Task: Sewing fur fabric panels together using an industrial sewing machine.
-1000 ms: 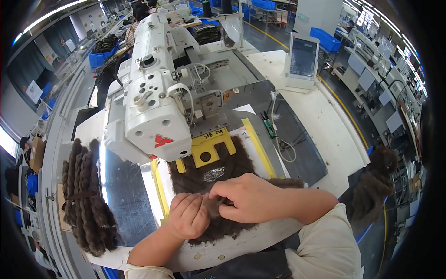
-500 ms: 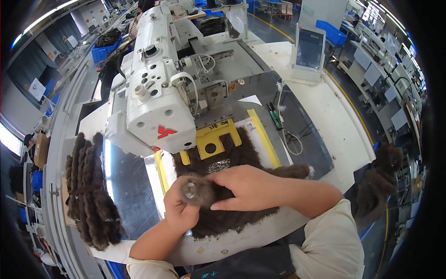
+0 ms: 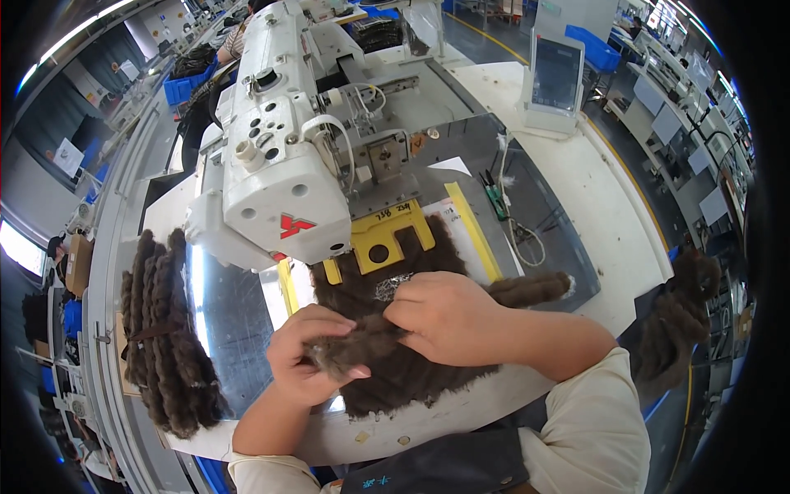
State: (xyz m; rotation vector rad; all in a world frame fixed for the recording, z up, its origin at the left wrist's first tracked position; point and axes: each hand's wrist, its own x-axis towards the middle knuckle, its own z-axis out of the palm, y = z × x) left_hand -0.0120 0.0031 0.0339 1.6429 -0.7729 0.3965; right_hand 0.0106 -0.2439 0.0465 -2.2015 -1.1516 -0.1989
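Note:
A fluffy brown fur roll [image 3: 354, 346] is held above the sewing bed between both hands. My left hand [image 3: 288, 358] is wrapped round its near left end. With bent fingers, my right hand [image 3: 448, 317] grips the other end. Beneath them lies a flat dark brown fur panel [image 3: 411, 395] with a ragged near edge. A yellow plate with a round hole [image 3: 391, 243] rests on the panel's far part. Beside it shows a shiny silvery patch [image 3: 393, 286], partly hidden by my right hand. A second fur roll [image 3: 535, 288] lies beyond my right forearm.
The white sewing machine head [image 3: 288, 202] stands over the far left of the bed. A bundle of fur rolls [image 3: 164, 337] lies at left. Green-handled snips [image 3: 495, 198] and a white cord [image 3: 527, 247] are at right, near a control screen [image 3: 555, 78]. More brown fur [image 3: 675, 329] hangs at far right.
The fur roll's end has turned from facing up to lying more sideways. My right hand has shifted up and right along it, its fingers now more closed. My left hand has moved slightly left.

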